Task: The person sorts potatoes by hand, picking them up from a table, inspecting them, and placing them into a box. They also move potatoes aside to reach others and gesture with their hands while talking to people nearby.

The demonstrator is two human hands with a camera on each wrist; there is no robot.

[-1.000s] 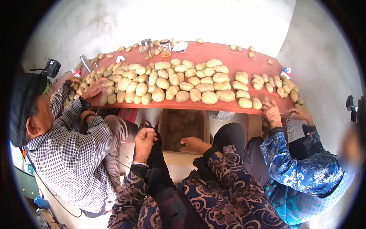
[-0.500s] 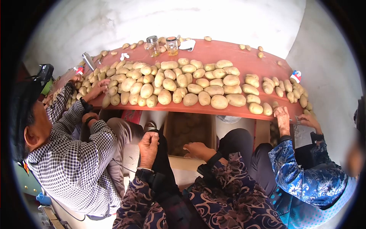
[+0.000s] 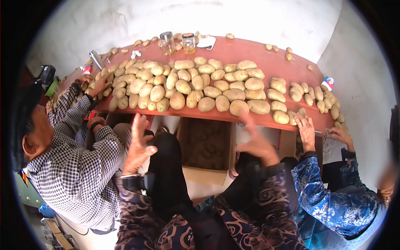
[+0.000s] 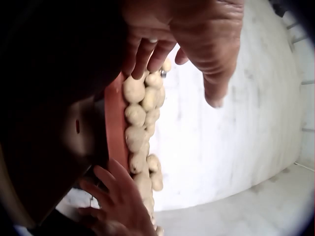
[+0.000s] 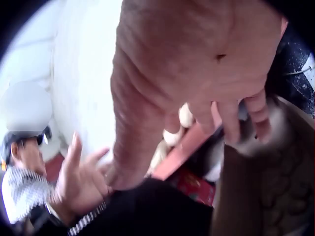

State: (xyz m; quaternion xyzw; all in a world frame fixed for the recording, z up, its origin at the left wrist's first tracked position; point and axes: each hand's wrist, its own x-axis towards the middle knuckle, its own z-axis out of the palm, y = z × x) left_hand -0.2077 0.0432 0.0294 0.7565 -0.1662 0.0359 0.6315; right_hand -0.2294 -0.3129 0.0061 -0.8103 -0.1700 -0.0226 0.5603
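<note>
Potatoes [image 3: 177, 100] lie in crowded rows along the front of the red table [image 3: 291, 68]. Both hands are raised short of the table's front edge, apart from each other. My left hand [image 3: 138, 146] has its fingers spread and holds nothing. Blurred, my right hand [image 3: 259, 143] is spread too, its fingertips near the front potatoes; contact cannot be told. In the left wrist view the left hand [image 4: 189, 34] shows an empty palm side. The right wrist view shows the right hand [image 5: 192, 64] with nothing in it.
Below the table edge stands an open box [image 3: 231, 146] with dim potatoes inside. A person in a checked shirt [image 3: 79, 166] sits at left, one in a blue patterned top [image 3: 333, 200] at right, both reaching to the table. Glass jars [image 3: 168, 45] stand at the back.
Both my hands have risen and moved apart, their fingers spreading from a more curled or relaxed pose. The left neighbour's hand has drawn a little leftward along the potatoes.
</note>
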